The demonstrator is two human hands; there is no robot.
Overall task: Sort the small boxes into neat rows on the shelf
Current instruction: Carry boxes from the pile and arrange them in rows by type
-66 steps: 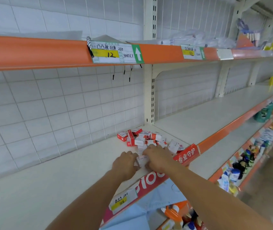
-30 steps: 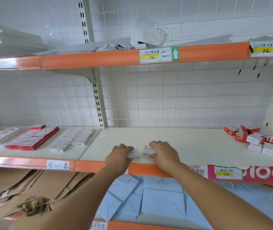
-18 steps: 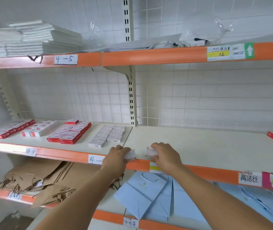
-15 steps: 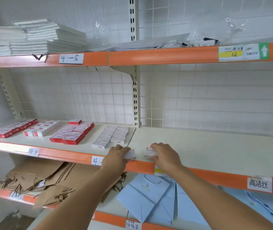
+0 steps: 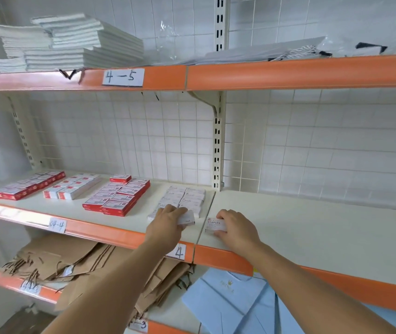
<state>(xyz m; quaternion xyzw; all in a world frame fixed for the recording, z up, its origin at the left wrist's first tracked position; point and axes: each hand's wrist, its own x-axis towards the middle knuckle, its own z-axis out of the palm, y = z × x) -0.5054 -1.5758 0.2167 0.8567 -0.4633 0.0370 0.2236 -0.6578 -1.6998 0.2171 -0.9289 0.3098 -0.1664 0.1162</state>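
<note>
Head view shows your left hand (image 5: 165,225) gripping a white box (image 5: 187,218) at the front end of the white rows (image 5: 182,201), near the shelf's (image 5: 312,225) front edge. Your right hand (image 5: 236,230) grips a staples box (image 5: 215,224) just right of the seam between the two shelf boards, its long axis running along the front edge. The white rows lie to the left of and behind that box, so it has to cross the seam leftward; your left hand is nearer the rows. Red box rows (image 5: 120,197) sit further left, well apart. Only your left hand and its box stand between the staples box and the row's end.
</note>
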